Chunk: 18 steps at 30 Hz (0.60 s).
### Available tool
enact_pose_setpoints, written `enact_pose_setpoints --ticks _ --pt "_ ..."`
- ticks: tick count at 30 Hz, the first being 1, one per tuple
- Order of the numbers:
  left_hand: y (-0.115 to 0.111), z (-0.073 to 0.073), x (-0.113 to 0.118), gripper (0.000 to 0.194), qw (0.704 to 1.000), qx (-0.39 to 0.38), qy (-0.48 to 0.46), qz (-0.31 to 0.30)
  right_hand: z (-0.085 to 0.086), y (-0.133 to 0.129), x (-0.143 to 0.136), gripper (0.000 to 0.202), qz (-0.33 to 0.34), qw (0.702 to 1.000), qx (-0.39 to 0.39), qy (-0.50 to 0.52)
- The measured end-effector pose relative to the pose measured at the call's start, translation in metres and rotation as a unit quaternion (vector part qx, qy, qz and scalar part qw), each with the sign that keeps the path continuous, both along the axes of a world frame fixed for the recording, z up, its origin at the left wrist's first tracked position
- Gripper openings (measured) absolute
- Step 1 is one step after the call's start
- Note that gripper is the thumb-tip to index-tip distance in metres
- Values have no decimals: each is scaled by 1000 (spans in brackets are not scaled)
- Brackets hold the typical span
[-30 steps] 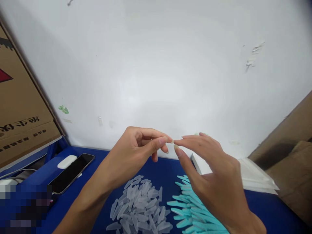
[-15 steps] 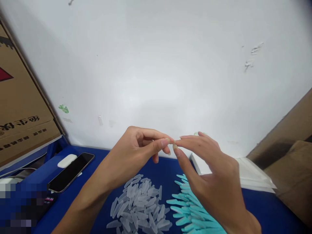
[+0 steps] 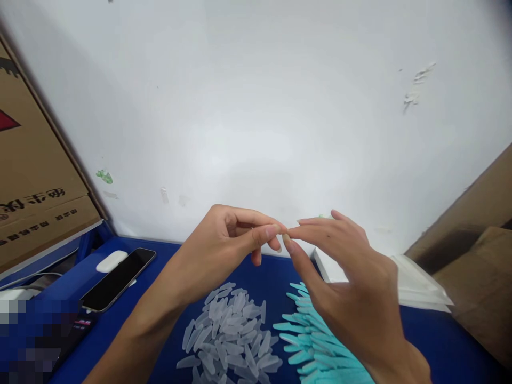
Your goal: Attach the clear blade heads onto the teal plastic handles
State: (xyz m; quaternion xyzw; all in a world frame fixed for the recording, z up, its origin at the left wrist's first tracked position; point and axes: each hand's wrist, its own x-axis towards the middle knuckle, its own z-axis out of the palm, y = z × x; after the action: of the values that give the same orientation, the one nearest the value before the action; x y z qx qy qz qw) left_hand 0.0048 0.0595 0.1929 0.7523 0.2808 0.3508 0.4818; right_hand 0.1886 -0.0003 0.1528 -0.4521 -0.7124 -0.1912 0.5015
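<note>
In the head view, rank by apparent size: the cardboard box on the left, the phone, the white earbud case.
1. cardboard box, largest though cut off by the frame.
2. phone.
3. white earbud case, smallest, right beside the phone, so that comparison is fair.

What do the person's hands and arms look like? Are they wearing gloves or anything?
No gloves. Both the left hand and the right hand are bare, with slim fingers and short, plain nails. No rings, watch or bracelet show. The forearms are bare too, with no sleeves in view as far as the picture's bottom edge.
</note>
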Motion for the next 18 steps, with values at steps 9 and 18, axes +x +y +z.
enact_pose_setpoints --ticks 9,18 --pt "0 -1 2 25 1000 -1 1 3 2 -1 0 9 -8 1000 7 -8" --pt "-2 -3 4 24 1000 -8 -4 -3 4 -4 0 8 -7 1000 11 -4"
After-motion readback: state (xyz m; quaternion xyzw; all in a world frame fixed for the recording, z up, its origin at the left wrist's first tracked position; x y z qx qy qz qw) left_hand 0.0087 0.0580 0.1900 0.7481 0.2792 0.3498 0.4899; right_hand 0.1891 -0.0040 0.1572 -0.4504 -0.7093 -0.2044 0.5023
